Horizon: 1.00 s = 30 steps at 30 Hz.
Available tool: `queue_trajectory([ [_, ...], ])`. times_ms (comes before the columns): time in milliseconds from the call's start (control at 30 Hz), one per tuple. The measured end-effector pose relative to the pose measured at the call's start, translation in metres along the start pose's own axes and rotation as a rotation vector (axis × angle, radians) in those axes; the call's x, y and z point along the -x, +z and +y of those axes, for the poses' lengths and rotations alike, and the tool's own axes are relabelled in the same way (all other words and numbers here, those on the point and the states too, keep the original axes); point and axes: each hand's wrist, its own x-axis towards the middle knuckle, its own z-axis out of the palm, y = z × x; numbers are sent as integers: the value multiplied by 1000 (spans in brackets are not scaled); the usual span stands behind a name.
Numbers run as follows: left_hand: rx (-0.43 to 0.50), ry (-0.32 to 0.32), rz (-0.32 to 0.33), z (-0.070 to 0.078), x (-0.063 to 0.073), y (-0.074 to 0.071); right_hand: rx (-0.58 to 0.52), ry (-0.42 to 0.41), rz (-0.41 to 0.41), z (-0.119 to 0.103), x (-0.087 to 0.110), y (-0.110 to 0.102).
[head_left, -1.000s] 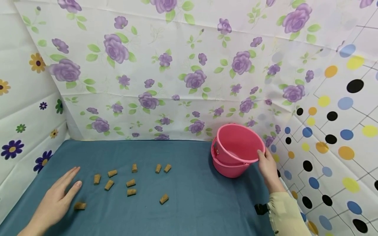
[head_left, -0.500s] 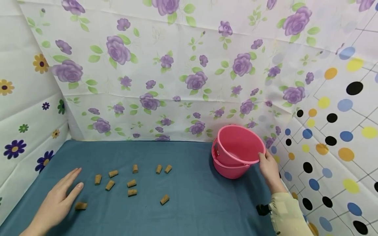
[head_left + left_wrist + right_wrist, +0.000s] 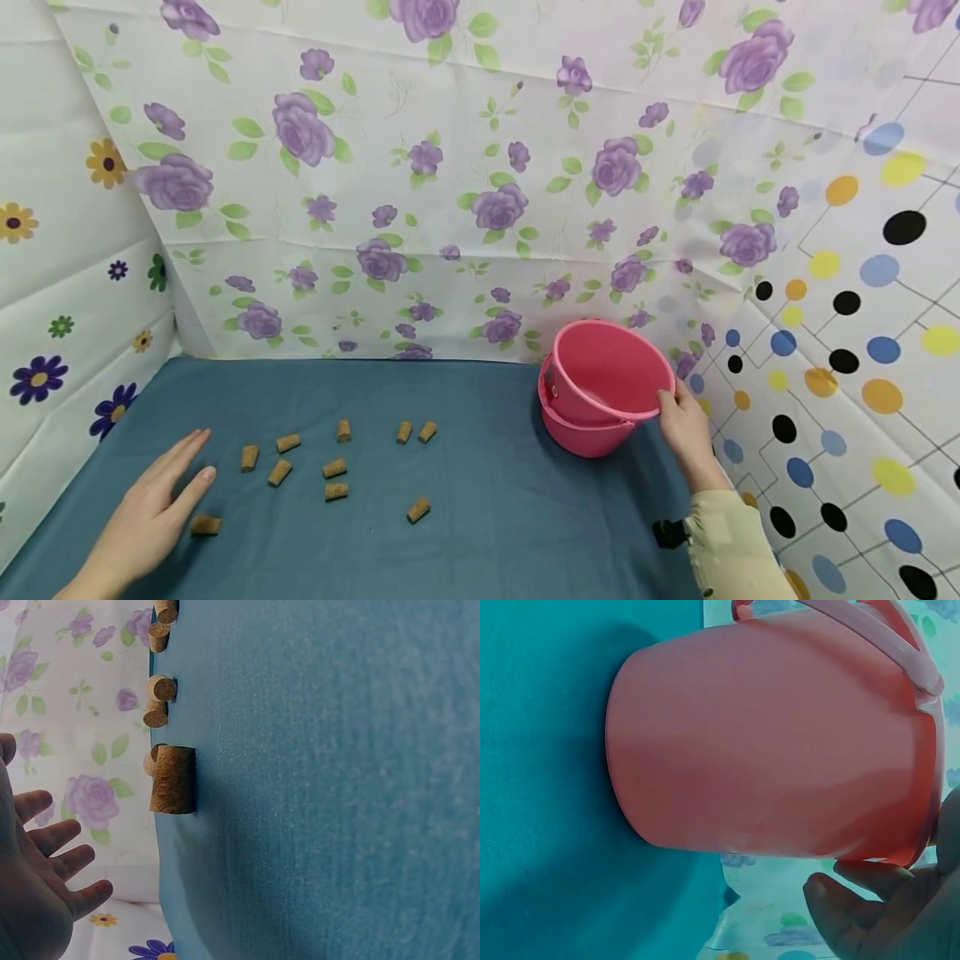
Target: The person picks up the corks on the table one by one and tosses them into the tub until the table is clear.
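- At the bucket's right side, the right hand (image 3: 684, 425) has its grip narrow on the rim; the right wrist view shows fingers (image 3: 874, 877) by the outer wall just beneath that rim.
- The bucket (image 3: 611, 371), pink, rests on the blue tabletop (image 3: 510, 517) toward the far right, its mouth facing up and its handle (image 3: 877, 637) slung along the outer wall.
- A pale sleeve (image 3: 738, 550) covers the right forearm, with a black object (image 3: 670, 533) at the cuff.
- Well apart, the left hand (image 3: 142, 517) hovers above the tabletop's left end, its grip wide, fingers straight and thumb spread.
- Just beside that thumb lies one cork (image 3: 205, 525).
- Farther right lie three corks (image 3: 280, 472), then three more corks (image 3: 334, 468), a pair of corks (image 3: 404, 432) and, nearer the front, a lone cork (image 3: 418, 509).
- Behind everything hangs a sheet of purple roses (image 3: 450, 108); a daisy-patterned sheet (image 3: 60, 275) stands at left, a dotted sheet (image 3: 840, 417) at right.
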Motion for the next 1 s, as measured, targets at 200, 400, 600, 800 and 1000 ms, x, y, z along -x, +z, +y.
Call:
queue_trajectory([
  [200,-2,-8,-9,0,-1,-1,23,1,29,-2,1,2],
  [400,-2,-21,-17,0,-2,-1,62,-28,16,-6,1,4],
  [600,-10,-36,-20,0,-2,0,73,-43,-28,-9,8,5],
  [800,3,-19,-13,3,-2,2,62,-58,-65,-11,23,7],
  [1000,13,2,-10,8,-1,5,38,-80,-97,-17,37,14],
])
